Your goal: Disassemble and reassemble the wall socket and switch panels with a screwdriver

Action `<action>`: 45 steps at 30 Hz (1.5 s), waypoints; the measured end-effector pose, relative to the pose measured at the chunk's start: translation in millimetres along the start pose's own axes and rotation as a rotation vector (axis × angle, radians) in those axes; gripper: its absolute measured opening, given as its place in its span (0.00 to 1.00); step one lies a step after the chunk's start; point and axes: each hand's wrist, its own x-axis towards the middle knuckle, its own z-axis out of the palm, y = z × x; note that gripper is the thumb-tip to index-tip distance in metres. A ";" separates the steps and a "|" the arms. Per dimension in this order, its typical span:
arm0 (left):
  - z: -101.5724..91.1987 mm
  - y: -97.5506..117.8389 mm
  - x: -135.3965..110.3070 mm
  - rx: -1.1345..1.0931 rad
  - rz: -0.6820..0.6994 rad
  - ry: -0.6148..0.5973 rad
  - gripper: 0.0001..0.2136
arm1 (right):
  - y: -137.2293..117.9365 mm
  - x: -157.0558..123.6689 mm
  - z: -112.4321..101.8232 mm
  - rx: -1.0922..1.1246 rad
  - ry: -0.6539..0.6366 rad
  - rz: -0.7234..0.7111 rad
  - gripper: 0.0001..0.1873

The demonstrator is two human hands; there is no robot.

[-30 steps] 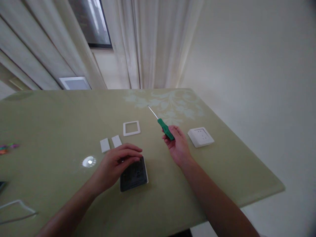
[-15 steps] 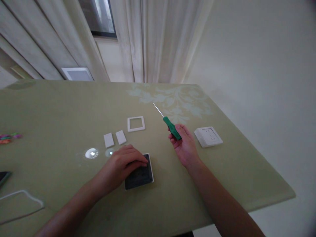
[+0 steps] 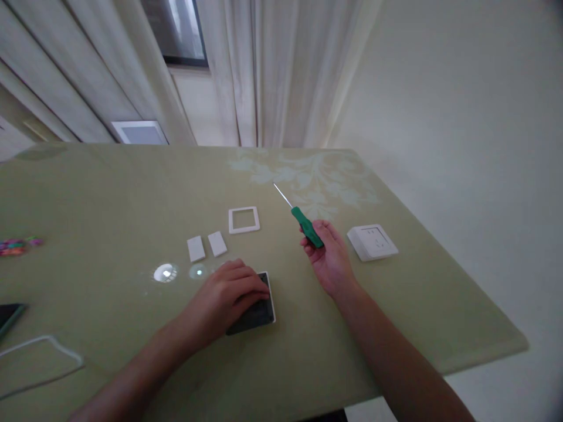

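My right hand [image 3: 329, 255] is wrapped round the green handle of a screwdriver [image 3: 305, 225], its metal shaft pointing up and left above the table. My left hand [image 3: 233, 290] reaches over a shallow black box with a white rim [image 3: 253, 318], lying on the table. Its fingers are bent together and touch the box near its right side; whatever they may pinch is hidden. Beyond that hand lie two small white plates [image 3: 196, 249] and a white square frame [image 3: 244, 220]. To the right of my right hand stands a white wall socket [image 3: 373, 242].
Small colourful pieces [image 3: 20, 245] lie at the far left. Nearer are a dark flat object [image 3: 11, 316] and a white cable [image 3: 61, 347]. The table [image 3: 396, 310] ends at a wall on the right; curtains [image 3: 290, 70] hang behind it.
My left hand has shifted slightly right over the black box, its fingers now closer to the right rim. My right hand holds the screwdriver as before. The view has moved slightly.
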 end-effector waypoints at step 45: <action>17.0 4.3 -2.0 -0.206 -0.346 -0.004 0.05 | 3.5 2.2 -1.8 -0.026 -0.030 0.014 0.26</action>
